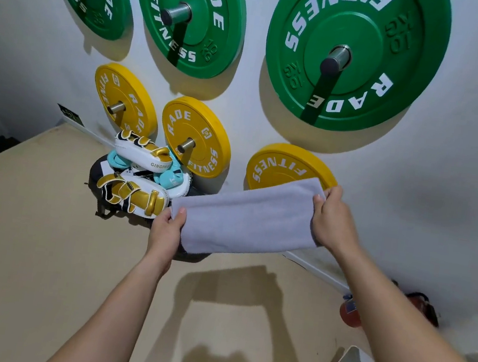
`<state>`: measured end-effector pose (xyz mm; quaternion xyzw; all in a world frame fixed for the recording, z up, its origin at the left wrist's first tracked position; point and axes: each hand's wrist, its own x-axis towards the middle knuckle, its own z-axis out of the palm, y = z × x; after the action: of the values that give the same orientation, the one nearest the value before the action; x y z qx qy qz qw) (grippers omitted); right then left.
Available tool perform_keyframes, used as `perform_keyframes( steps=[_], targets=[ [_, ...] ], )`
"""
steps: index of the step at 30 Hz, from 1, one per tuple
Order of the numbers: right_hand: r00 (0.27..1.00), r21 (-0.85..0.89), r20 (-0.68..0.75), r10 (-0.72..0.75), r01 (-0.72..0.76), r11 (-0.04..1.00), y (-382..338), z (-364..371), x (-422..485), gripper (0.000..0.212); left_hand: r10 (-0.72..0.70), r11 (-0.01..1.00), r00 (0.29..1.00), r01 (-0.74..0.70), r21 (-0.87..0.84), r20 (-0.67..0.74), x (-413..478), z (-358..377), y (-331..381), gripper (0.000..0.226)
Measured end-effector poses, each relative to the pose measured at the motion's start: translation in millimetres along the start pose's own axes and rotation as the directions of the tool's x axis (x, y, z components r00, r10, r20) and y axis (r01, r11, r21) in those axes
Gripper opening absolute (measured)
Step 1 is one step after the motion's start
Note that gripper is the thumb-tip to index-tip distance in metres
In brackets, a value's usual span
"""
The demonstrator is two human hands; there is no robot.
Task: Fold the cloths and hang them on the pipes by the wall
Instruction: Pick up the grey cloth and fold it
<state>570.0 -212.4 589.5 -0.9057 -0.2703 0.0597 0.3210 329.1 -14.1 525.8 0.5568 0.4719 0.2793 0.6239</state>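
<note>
Head view: I see the folded grey cloth point(246, 215) stretched in the air in front of the lowest right yellow weight plate point(282, 167). My left hand point(166, 232) pinches its lower-left end; my right hand point(333, 218) grips its upper-right end, just below that plate's rim.

Between the hands, a plain pale lavender-grey towel point(245, 215). Above them, green weight plates point(354, 52) and yellow weight plates point(198, 135), white-lettered. Left of the left hand point(166, 232), white-and-gold focus pads point(134, 193).
</note>
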Motion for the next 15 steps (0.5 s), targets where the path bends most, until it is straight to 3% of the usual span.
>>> perform_keyframes(
  steps=[2, 4, 6, 10, 15],
  targets=[
    [0.997, 0.019, -0.001, 0.071, -0.071, 0.997, 10, 17, -15, 0.019, 0.131, 0.962, 0.982, -0.092, 0.259, -0.136, -3, 7, -4, 0.029],
    [0.992, 0.031, -0.001, 0.124, -0.124, 0.992, 19, 29, -26, 0.02, 0.262, 0.861, 0.956, -0.168, 0.479, -0.136, -8, 10, -7, 0.027],
    [0.984, 0.032, -0.007, 0.175, -0.175, 0.984, 28, 37, -35, 0.021, 0.286, 0.776, 0.954, -0.172, 0.607, -0.096, -8, 10, -11, 0.025],
    [0.973, 0.078, -0.041, 0.227, -0.223, 0.972, 40, 47, -50, 0.018, 0.239, 0.734, 0.969, -0.139, 0.665, -0.06, -7, 14, -18, 0.029],
    [0.979, 0.234, -0.046, 0.196, -0.18, 0.955, 35, 57, -74, 0.017, 0.208, 0.806, 0.978, -0.152, 0.572, -0.033, -18, 30, -20, 0.029]
  ],
)
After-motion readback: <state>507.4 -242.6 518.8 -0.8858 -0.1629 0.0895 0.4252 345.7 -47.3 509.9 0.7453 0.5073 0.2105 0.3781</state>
